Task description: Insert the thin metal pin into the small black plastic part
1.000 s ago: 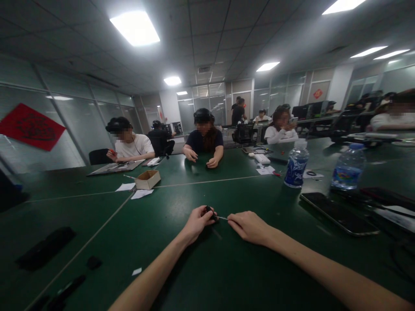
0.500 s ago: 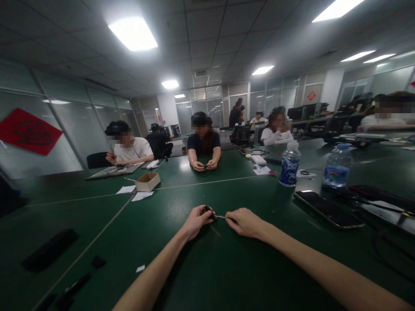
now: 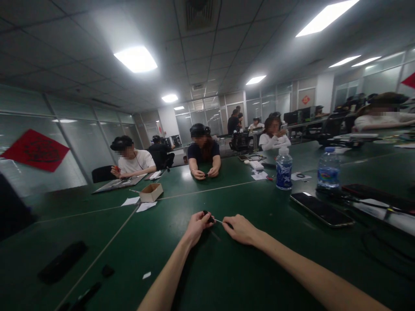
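My left hand point(image 3: 198, 226) rests on the green table point(image 3: 181, 268) with its fingers pinched round a small black part point(image 3: 207, 216). My right hand point(image 3: 240, 229) lies just right of it, fingers closed on a thin metal tool point(image 3: 219, 221) whose tip meets the black part. Both forearms stretch forward from the bottom edge. What the black part is, I cannot make out.
A black phone point(image 3: 320, 209) lies to the right, behind it two water bottles point(image 3: 284, 168) point(image 3: 327, 172) and dark cables. A small cardboard box point(image 3: 151, 192) and paper slips sit far left. Black pieces point(image 3: 63, 268) lie near left. Several people sit at the far side.
The view has tilted up and shifted, so my hands sit lower in the frame. Their grip on the black part and the thin tool is the same.
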Motion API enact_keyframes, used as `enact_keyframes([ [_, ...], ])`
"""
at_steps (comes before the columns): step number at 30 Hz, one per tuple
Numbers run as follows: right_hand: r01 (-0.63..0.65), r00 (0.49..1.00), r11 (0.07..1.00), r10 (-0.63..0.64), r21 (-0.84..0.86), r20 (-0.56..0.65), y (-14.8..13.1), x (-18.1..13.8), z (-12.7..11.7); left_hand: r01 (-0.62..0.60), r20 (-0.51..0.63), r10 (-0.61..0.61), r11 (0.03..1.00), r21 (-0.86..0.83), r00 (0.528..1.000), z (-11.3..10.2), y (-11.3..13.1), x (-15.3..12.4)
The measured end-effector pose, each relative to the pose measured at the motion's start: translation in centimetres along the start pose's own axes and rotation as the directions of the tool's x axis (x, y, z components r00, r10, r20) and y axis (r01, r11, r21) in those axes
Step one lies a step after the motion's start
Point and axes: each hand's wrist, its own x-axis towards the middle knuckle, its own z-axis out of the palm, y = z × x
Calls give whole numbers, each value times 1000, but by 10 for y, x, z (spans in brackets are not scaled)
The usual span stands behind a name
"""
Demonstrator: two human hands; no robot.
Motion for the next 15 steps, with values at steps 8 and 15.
enact_keyframes([
  [8, -51, 994, 997, 56, 65, -92, 1, 0, 13, 0, -42, -2, 999, -43, 999, 1, 0, 3],
  [15, -237, 844, 889, 388, 392, -371, 23, 17, 24, 40, 101, -54, 990, 138, 993, 15, 0, -4],
])
